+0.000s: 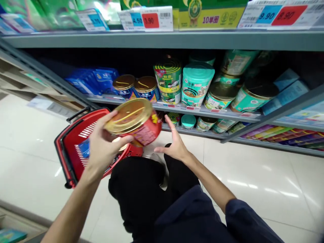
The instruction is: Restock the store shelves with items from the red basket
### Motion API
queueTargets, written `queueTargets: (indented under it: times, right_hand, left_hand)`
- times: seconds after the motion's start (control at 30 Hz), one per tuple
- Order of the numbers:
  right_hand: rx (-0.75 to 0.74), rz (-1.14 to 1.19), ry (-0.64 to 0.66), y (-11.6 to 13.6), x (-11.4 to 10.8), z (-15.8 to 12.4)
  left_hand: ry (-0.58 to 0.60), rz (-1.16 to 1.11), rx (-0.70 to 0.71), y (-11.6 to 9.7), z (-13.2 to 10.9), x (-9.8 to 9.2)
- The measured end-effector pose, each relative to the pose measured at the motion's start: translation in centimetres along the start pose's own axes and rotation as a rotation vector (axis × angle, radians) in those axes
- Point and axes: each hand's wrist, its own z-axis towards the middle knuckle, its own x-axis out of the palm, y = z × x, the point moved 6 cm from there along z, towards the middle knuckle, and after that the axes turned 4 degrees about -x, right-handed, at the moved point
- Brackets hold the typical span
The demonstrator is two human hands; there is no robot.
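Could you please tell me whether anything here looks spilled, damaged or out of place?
Nothing stands out as spilled or damaged; the red tin tilts, but the left hand holds it, so that looks ordinary.

I wear the camera on my head, so it looks down over my black trousers and forward to the grey store shelving at the far side, with my left hand and right hand close below it, between the two.
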Motion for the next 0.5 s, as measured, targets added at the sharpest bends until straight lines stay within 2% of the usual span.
queueTargets:
  times: [0.07,0.13,0.23,0.3,0.37,0.43,0.5]
  right_hand:
    - [-0.01,0.041,-0.031,0.0,-1.4,0.1]
    - [0.017,0.132,-0.064,-0.5,-2.5,-0.1]
    - [0.081,0.315,-0.154,-0.7,-3.8,-0.4]
    - [0.1,0.463,-0.235,0.0,-4.7,-0.3]
    - [0.107,0.561,-0.301,1.2,-5.4,0.3]
    - [0.112,0.604,-0.35,2.6,-6.1,0.9]
    - [0.112,0.628,-0.384,3.8,-6.6,1.5]
  left_hand:
    - [0.107,-0.033,-0.045,-0.2,0.0,3.3]
    - [0.183,-0.034,-0.047,-0.9,0.1,5.8]
    - [0.186,0.007,-0.008,-2.6,0.8,7.3]
    - [0.145,0.052,-0.007,-2.7,1.4,6.8]
    - [0.119,0.119,-0.014,-0.8,1.5,5.3]
    - [0.111,0.261,-0.035,3.3,0.5,3.1]
    - [0.064,0.54,-0.121,8.9,-1.8,0.0]
